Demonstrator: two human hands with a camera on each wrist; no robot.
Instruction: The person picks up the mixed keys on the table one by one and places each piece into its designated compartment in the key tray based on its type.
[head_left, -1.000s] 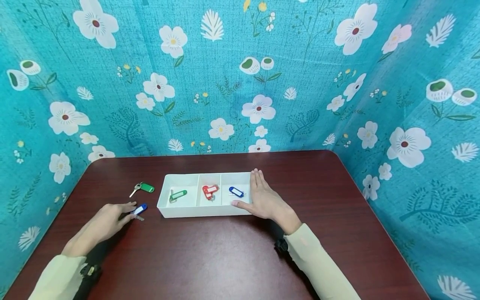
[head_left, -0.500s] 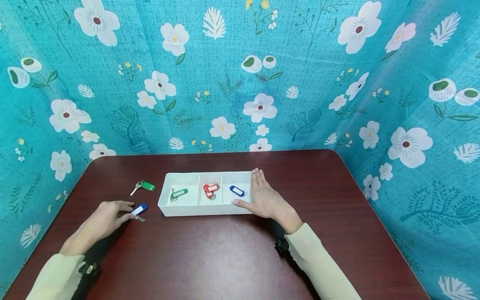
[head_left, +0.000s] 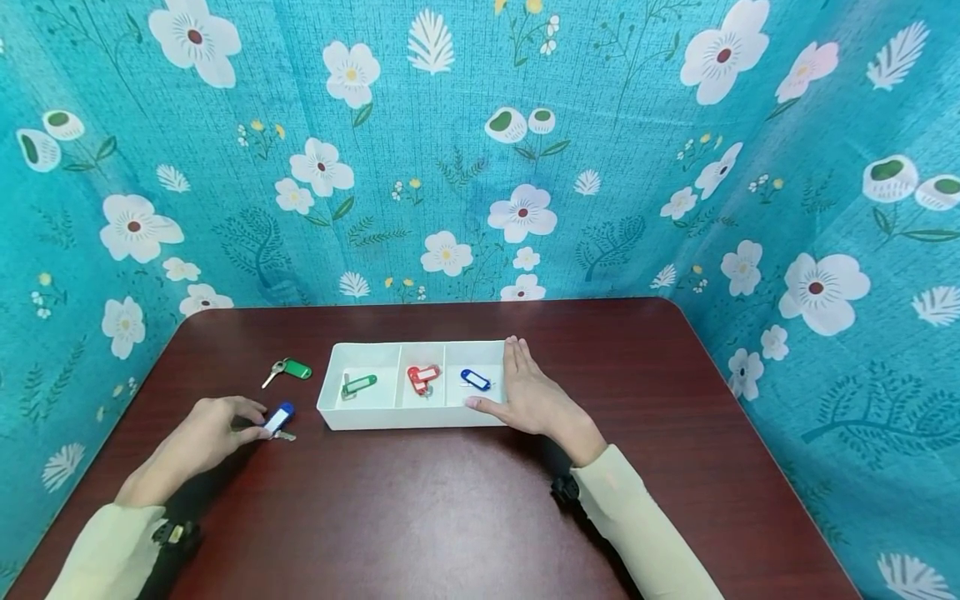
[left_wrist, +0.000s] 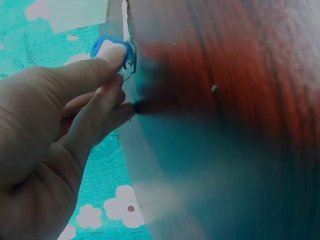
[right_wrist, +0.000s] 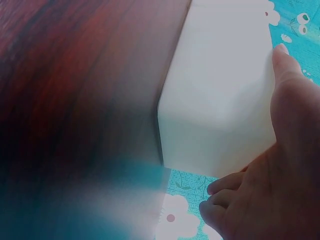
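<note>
At the left of the head view, my left hand [head_left: 197,442] pinches a blue key tag [head_left: 280,417] between thumb and fingertips. A metal key [head_left: 284,435] hangs from the tag's ring. In the left wrist view the thumb covers part of the blue tag [left_wrist: 102,45]. My right hand [head_left: 538,398] rests against the right end of a white three-compartment tray [head_left: 420,419], fingers straight along that end and thumb at the front rim. Inside the tray lie a green key tag [head_left: 360,385] on the left, red key tags [head_left: 422,377] in the middle and a blue one [head_left: 476,380] on the right.
Beyond my left hand, a green-tagged key [head_left: 297,368] lies on the dark red-brown table [head_left: 420,517]. A teal flowered cloth [head_left: 420,167] stands behind the table and along its sides.
The blue key tag in my left hand has tilted more upright, and its key has swung to the right. My right hand stays at the tray's end. The head view has shifted slightly.
</note>
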